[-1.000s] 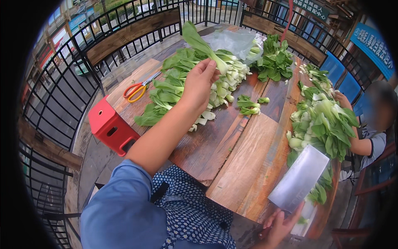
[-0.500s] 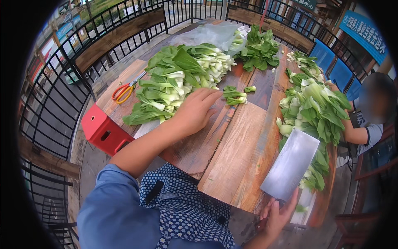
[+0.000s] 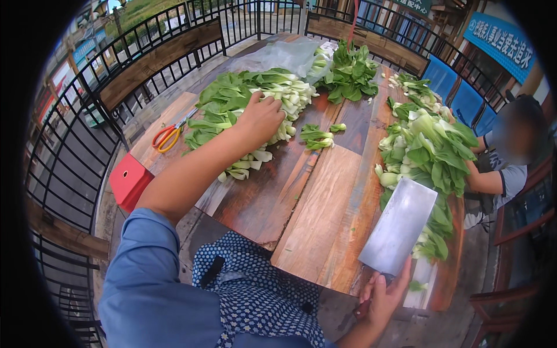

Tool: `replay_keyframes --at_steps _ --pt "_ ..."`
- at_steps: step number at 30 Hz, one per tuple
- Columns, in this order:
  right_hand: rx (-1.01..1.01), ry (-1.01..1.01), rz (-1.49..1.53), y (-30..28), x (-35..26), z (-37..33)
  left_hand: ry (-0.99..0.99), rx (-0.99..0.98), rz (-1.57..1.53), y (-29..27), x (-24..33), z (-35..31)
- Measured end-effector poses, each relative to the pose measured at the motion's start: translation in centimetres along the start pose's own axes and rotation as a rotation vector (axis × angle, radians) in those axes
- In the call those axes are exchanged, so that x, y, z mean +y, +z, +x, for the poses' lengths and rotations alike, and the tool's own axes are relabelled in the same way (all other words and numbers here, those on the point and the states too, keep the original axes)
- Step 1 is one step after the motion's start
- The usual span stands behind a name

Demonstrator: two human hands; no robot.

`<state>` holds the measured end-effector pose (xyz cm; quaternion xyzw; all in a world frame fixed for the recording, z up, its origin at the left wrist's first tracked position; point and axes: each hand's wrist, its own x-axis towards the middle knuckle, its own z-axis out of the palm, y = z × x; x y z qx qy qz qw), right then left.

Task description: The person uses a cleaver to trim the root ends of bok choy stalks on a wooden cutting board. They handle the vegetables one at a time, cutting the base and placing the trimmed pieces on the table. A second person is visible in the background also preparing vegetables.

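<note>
Wooden planks of mixed tones, some reddish and some pale, make up the table [image 3: 325, 203], and every place below is given relative to it. Only the head view is offered.

On the table's far-left part a long heap of bok choy [image 3: 243, 110] is laid with its white stems turned toward the table's middle and its leaves toward the railing [image 3: 75, 145], so that the stem ends are lined up together. The left hand [image 3: 260, 119] is stretched out over this heap and is pressed down on the stems, fingers curled around a few of them; a bunch appears to be gathered under the palm.

At the table's near-right edge a cleaver [image 3: 399, 226] is gripped by its handle in the right hand [image 3: 383, 296], the broad blade raised and tilted up off the wood, kept well apart from the other hand. Beside the blade, along the table's right side, a second pile of greens [image 3: 429, 151] is heaped. Near the table's centre a small loose bundle of cut pieces [image 3: 316, 136] is left by itself. At the far end darker leafy greens [image 3: 351, 75] and a clear plastic bag [image 3: 278, 55] are set. Orange-handled scissors [image 3: 168, 136] lie at the table's left edge, and a red stool [image 3: 130, 180] stands below that edge. Another person [image 3: 505, 168] is seated beyond the table's right side.
</note>
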<state>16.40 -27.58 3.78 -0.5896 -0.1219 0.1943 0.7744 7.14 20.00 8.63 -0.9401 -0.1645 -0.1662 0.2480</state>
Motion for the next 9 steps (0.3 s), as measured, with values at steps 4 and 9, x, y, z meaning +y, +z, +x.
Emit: replay_keyframes --at_steps 4,9 --pt "-0.016 -0.006 -0.012 -0.4 0.1 0.1 -0.053 0.124 -0.168 -2.3 -0.1 0.9" --pt "-0.046 -0.019 -0.008 -0.5 0.3 0.2 -0.24 0.236 -0.252 -5.6 -4.4 2.9"
